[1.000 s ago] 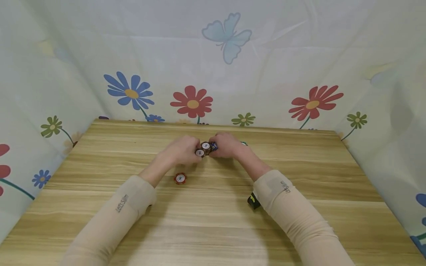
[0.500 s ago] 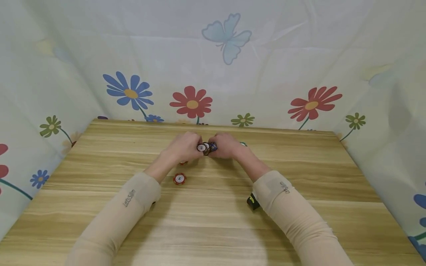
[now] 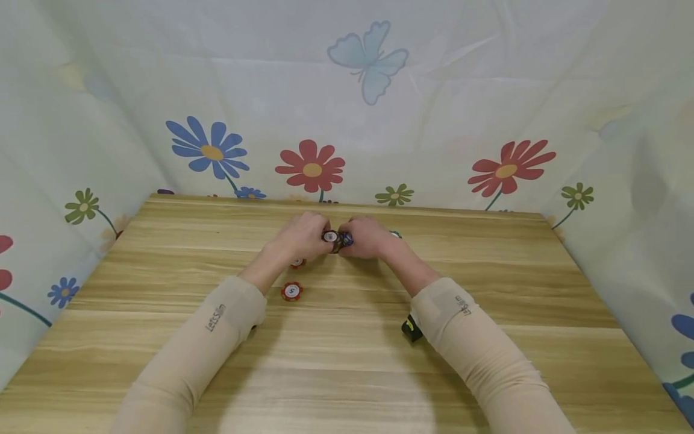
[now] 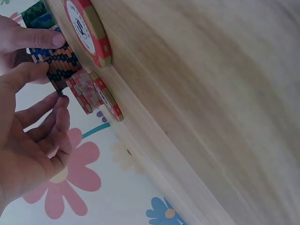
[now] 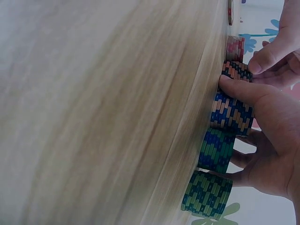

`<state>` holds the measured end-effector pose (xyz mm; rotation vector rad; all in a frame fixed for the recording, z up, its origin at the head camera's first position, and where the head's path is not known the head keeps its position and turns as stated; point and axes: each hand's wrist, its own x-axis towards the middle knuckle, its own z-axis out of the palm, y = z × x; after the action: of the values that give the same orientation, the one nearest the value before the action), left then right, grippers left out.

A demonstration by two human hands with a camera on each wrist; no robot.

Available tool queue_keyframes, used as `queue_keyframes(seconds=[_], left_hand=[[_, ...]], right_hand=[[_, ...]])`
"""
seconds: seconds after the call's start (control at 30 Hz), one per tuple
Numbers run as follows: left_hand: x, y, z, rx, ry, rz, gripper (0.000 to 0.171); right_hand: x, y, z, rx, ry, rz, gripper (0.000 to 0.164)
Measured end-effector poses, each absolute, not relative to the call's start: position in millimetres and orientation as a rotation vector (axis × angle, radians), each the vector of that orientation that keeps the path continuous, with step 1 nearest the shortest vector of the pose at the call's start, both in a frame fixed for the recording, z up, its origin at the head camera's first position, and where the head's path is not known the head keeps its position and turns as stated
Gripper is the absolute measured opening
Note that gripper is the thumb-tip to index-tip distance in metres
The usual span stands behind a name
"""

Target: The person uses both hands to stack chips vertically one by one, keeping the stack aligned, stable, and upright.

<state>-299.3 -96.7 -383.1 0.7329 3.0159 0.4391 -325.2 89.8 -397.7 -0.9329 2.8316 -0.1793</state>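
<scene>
My left hand pinches black poker chips at the top of a black-and-orange stack. In the left wrist view, its thumb and fingertips meet the stack's upper edge. My right hand grips a blue-and-tan chip stack right beside it, thumb on the near side and fingers behind. A blue-and-green stack and a green stack stand farther along the row. At its other end is a red stack, hidden by my left hand in the head view.
A red chip lies flat in front of the hands. Another red chip is partly covered by my left wrist. A small black object with a yellow mark pokes out beside my right sleeve. Behind the wooden table hangs a flowered curtain.
My left hand has moved slightly right and back, bringing black chips from the stack's front left onto its top. A second red chip has come into view beside my left wrist. My right hand stays put.
</scene>
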Motion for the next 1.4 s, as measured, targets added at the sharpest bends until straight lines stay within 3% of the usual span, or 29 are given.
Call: queue_keyframes(seconds=[0.6, 1.4], left_hand=[[-298.2, -100.1, -385.2, 0.717, 2.976, 0.603, 0.024], [-300.6, -99.2, -386.4, 0.780, 2.976, 0.528, 0.018]], right_hand=[[-324.4, 90.7, -397.7, -0.949, 2.830, -0.165, 0.039], [-326.1, 91.2, -398.4, -0.925, 2.827, -0.214, 0.037]])
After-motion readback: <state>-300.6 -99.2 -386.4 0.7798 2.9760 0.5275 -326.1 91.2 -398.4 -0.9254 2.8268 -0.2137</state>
